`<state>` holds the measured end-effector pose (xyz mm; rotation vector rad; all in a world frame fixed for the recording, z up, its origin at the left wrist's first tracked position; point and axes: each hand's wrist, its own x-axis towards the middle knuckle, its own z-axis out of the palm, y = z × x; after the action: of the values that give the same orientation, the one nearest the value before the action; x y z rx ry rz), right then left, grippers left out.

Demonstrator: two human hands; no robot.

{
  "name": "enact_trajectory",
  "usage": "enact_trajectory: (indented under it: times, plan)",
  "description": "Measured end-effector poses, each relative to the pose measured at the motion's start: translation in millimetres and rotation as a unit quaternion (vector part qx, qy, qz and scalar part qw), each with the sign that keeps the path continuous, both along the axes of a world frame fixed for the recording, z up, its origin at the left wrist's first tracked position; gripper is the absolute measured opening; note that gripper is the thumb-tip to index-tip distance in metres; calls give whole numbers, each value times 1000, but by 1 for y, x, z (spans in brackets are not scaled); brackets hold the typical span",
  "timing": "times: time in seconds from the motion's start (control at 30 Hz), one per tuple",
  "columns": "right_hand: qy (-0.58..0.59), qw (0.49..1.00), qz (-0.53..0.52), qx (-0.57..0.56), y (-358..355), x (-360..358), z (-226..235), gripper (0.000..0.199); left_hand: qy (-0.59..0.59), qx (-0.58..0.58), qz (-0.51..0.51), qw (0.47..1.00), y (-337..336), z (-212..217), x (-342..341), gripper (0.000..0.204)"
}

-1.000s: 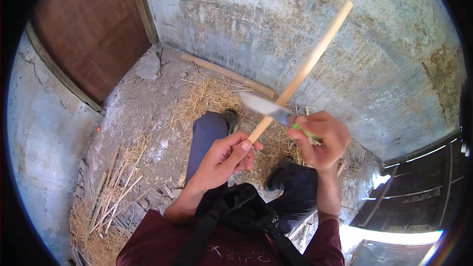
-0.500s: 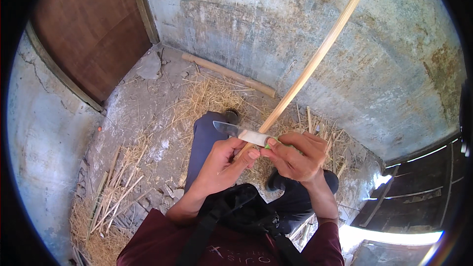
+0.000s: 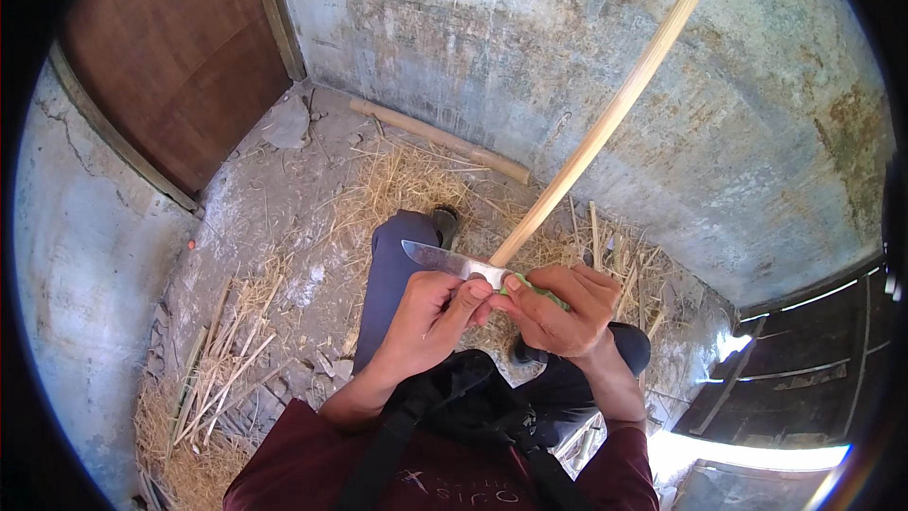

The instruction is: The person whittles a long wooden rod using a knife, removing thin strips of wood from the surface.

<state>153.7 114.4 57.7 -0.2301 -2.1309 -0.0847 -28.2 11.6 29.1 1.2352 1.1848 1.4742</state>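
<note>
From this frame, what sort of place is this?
Probably a rough outdoor yard corner or shed used for cane work: stained plaster wall, wooden door, straw litter and split strips on the concrete floor.

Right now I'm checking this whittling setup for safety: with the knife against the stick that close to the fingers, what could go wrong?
1. The steel knife blade lies across the long pale wooden stick right beside the left hand; a slip could cut its fingertips.
2. The right hand grips the green knife handle just above the dark-trousered thigh, so a runaway stroke might reach it.
3. Loose straw on the floor may give poor footing.
</note>
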Motion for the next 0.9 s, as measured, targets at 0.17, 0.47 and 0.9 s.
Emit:
enact_trajectory:
  times: [0.17,0.47,0.9]
  plan:
    - [-16,1000,-23,-8,-9,1,7,35,20,10,27,999,-3,-2,2,36]
    - [-1,998,-57,-11,-5,9,12,33,30,41,26,998,-8,11,6,30]
    - [12,998,-67,2,1,20,13,36,93,50,35,994,-6,21,9,23]
